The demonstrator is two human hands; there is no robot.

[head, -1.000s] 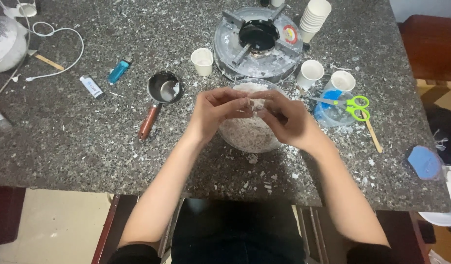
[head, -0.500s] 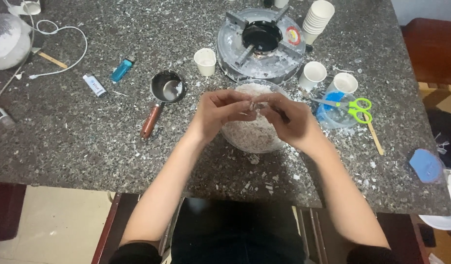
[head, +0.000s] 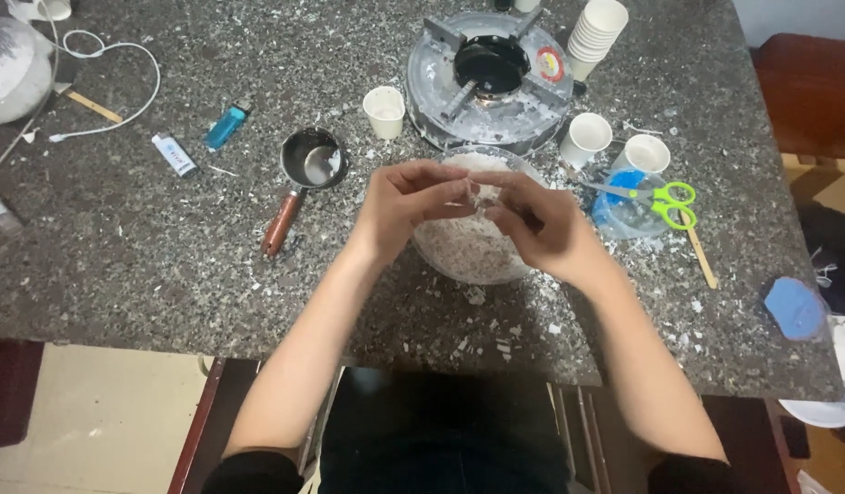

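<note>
My left hand (head: 406, 209) and right hand (head: 537, 227) meet above a clear glass bowl (head: 473, 247) near the middle of the speckled stone bench (head: 148, 256), the fingers of both pinched narrow on a small white flake (head: 475, 194) held between them. The bowl sits just near of a round portable gas burner (head: 488, 78) and is heaped most of the way up with pale, broken white flakes, waxy and chalky in look, uneven in size. By my judgement the breaking-up is well along: the bowl is nearly full, yet crumbs lie scattered over the bench on all sides, and the piece in my fingers is not yet dropped in.

To the left of the bowl a small metal saucepan (head: 312, 163) with a reddish-brown handle holds a little white residue; a blue lighter (head: 226, 125) and a white cable (head: 111, 87) lie farther left. A small paper cup (head: 384, 111) stands left of the burner, a stack of paper cups (head: 596, 35) at the far right of it, and two more single cups close to the bowl's right. Green-handled scissors (head: 656, 198) rest across a blue-tinted dish (head: 619, 218) to the right. Nothing on the burner is lit, as far as I can tell.
</note>
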